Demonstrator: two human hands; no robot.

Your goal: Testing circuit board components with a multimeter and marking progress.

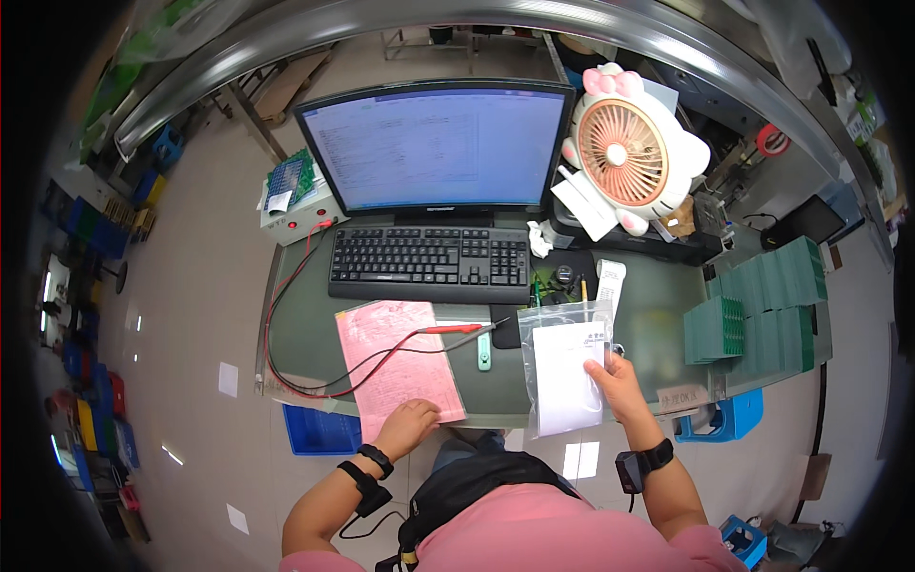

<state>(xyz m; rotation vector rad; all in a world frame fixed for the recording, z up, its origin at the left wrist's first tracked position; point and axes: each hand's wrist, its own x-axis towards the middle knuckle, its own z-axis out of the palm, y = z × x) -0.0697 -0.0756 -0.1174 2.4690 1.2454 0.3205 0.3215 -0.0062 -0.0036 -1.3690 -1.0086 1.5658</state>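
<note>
My right hand (621, 386) grips the right edge of a clear plastic zip bag (569, 313), thumb on its front. White printed paper (562, 381) shows inside the bag, which is held over the table's front edge. Bent but not clenched, my left hand (410, 424) rests on the lower edge of a pink handwritten sheet (391, 357). Across that sheet lie a red test probe (453, 330) and a dark one, both on thin cables. A small teal-and-white cutter (484, 353) is right of the sheet.
A black keyboard (429, 262) and a lit monitor (438, 148) stand behind the sheet. At right are a white-and-pink fan (624, 153) and stacked green boards (767, 305). A white box (295, 219) with cables sits at left. Blue bins (319, 431) are below the table.
</note>
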